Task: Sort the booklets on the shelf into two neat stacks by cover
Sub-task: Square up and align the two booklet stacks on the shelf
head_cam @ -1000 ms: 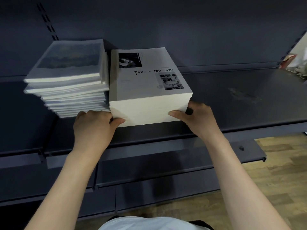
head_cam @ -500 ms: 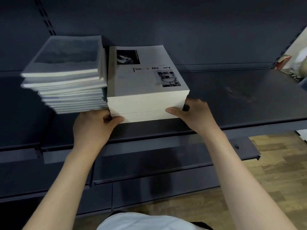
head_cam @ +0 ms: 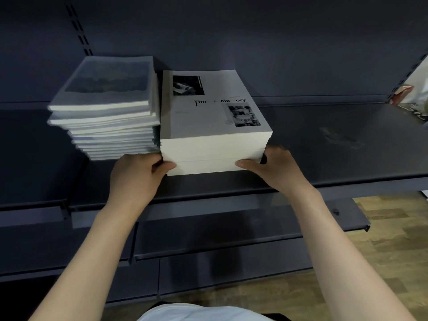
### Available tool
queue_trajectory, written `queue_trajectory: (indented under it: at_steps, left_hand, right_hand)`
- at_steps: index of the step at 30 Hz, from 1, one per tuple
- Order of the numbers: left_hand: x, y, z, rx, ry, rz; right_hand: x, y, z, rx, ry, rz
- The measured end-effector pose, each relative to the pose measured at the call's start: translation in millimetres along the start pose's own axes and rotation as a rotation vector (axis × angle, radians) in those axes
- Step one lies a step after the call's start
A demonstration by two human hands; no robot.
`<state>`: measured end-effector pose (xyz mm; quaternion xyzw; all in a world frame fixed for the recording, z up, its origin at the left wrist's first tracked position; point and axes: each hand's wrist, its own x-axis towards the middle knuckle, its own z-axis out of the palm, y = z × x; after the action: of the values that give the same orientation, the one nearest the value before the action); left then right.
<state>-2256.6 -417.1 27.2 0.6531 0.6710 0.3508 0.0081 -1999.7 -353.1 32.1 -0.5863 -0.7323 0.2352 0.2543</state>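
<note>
Left hand point(head_cam: 136, 174) and right hand point(head_cam: 275, 169) are gripping the near corners of the white-cover stack point(head_cam: 214, 135), sitting on the shelf point(head_cam: 335, 144) touching the photo-cover stack point(head_cam: 108, 112). Advice: squeeze evenly, tapping edges flush; the left stack's lower booklets are lying staggered.

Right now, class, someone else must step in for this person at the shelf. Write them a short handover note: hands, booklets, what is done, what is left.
Left hand grips the lower left front corner of the white-cover stack; right hand grips its lower right front corner.
The white-cover stack sits squared on the shelf, beside the blue-cover stack on its left.
Done: booklets appear sorted by cover into two stacks.
Left: the blue-cover stack is ragged, its upper booklets jutting out to the left; square it up. Then let go.
</note>
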Motion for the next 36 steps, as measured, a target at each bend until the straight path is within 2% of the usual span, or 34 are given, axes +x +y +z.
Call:
queue_trajectory:
  at_steps: [6,14,17,20,28,33,36]
  left_hand:
    - [-2,-3,2,0.022,0.046,0.029]
    - [-2,4,1,-0.130,-0.005,-0.135]
    - [-1,4,3,0.024,-0.119,-0.163]
    - [0,6,5,0.167,-0.120,-0.139]
    - [-3,6,6,0.104,-0.134,-0.163]
    - [-7,18,-6,-0.038,-0.142,-0.271]
    - [-2,32,-17,-0.038,-0.040,-0.202]
  right_hand:
    - [0,0,-1,-0.031,0.058,-0.039]
    - [1,5,3,-0.013,0.030,0.005]
    - [2,8,5,-0.107,0.041,0.021]
    - [2,6,6,-0.148,0.053,0.053]
    - [-1,1,7,-0.157,0.044,0.100]
    - [-11,-7,-12,0.179,0.053,0.053]
    - [-9,-18,-33,0.189,0.055,0.016]
